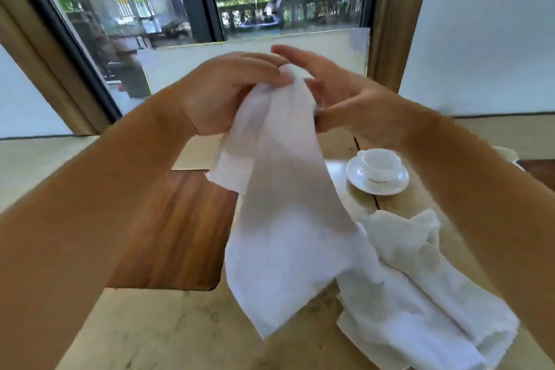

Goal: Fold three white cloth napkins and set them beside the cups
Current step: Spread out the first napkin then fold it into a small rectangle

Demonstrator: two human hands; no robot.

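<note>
A white cloth napkin (285,219) hangs unfolded in the air above the table. My left hand (228,90) pinches its top corner between thumb and fingers. My right hand (339,96) is right beside it with fingers spread, touching the napkin's upper edge from the right. A crumpled pile of white napkins (420,294) lies on the table at the lower right. A white cup (380,161) stands on a white saucer (390,186) further back on the table, to the right of the hanging napkin. Part of another white object (507,155) shows behind my right forearm.
The table (186,327) has a pale stone-like top with a dark wooden inset (180,228) at the left. Beyond it are a large window with dark frames (204,9), a white wall (486,39) and pale floor.
</note>
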